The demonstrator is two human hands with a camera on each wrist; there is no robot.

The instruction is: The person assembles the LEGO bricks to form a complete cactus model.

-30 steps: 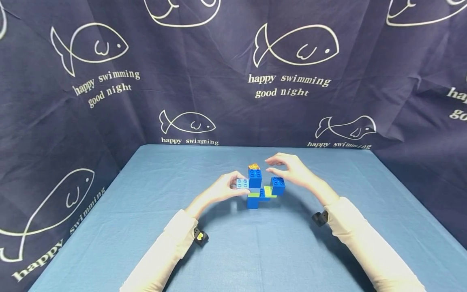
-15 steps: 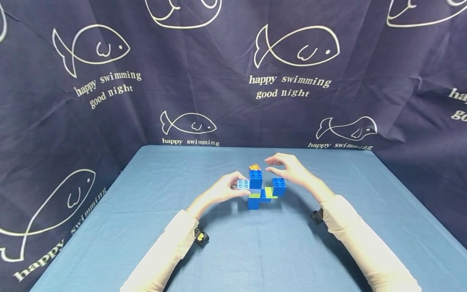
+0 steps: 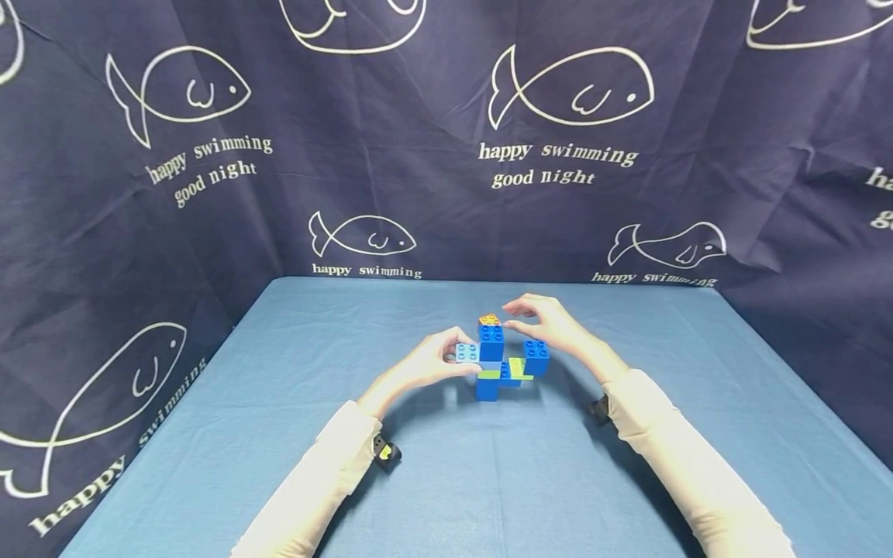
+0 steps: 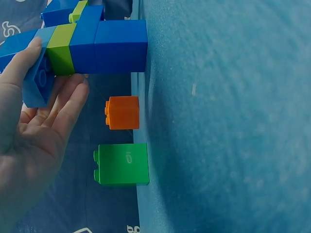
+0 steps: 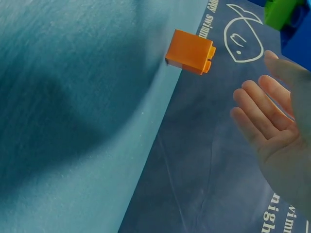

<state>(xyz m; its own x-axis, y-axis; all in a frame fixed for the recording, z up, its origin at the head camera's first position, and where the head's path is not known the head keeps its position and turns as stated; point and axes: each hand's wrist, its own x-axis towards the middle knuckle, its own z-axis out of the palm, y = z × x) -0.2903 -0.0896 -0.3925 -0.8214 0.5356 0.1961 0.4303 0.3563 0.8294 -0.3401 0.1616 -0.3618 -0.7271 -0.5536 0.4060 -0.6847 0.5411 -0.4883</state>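
Observation:
A toy-brick structure, mostly blue with light-green and light-blue pieces, stands on the table. My left hand holds it from the left, thumb and fingers on either side of the light-blue brick. In the left wrist view, the thumb lies on that light-blue brick below the blue bricks. My right hand hovers just right of the tower's top, above a blue brick on the right arm. Its fingers are loosely bent with nothing between them, as the right hand also shows in the right wrist view.
A loose orange brick and a green brick stand on the table in the left wrist view. The orange brick shows behind the tower from the head. Blue cloth covers the table; a dark fish-print curtain hangs behind.
My right hand has shifted slightly left, closer to the top of the tower. The left hand keeps its hold, and the structure stays in place.

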